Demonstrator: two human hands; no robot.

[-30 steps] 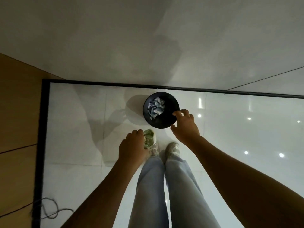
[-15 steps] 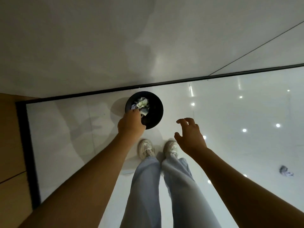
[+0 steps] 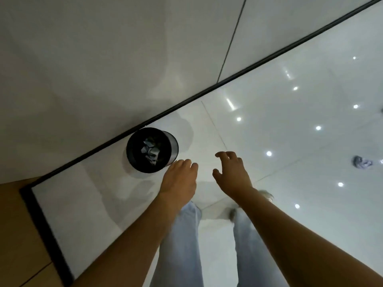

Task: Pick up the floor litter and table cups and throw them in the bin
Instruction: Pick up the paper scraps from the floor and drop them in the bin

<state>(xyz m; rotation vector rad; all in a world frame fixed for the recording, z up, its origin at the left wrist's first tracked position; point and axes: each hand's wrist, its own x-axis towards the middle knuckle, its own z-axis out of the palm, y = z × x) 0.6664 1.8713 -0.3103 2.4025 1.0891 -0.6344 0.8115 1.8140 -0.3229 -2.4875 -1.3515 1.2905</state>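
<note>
- The left hand (image 3: 179, 177) hangs over the glossy white floor (image 3: 290, 125), back up, its grip loose: the fingers droop slightly bent and hold nothing.
- The right hand (image 3: 233, 172) is just to the right of the left one and apart from it; its grip is spread wide, fingers (image 3: 224, 154) bent like claws, thumb out to the side, and empty.
- The black bin (image 3: 152, 149) stands on the floor up and to the left of the left hand's grip, near its fingertips, close against the dark skirting strip (image 3: 207, 93) at the foot of the wall (image 3: 103, 48).
- Crumpled paper (image 3: 150, 151), grey-white, lies inside the bin; no print on it can be read.
- One crumpled piece of litter (image 3: 361, 162) lies on the floor well to the right of the right hand's grip, near the frame's edge; it is blurred and shows no legible writing.
- Below both hands are the person's legs in pale blue jeans (image 3: 182, 245) and a light shoe (image 3: 266, 194) beside the right forearm.
- A wooden panel (image 3: 18, 224) fills the lower left corner, well left of the left arm.
</note>
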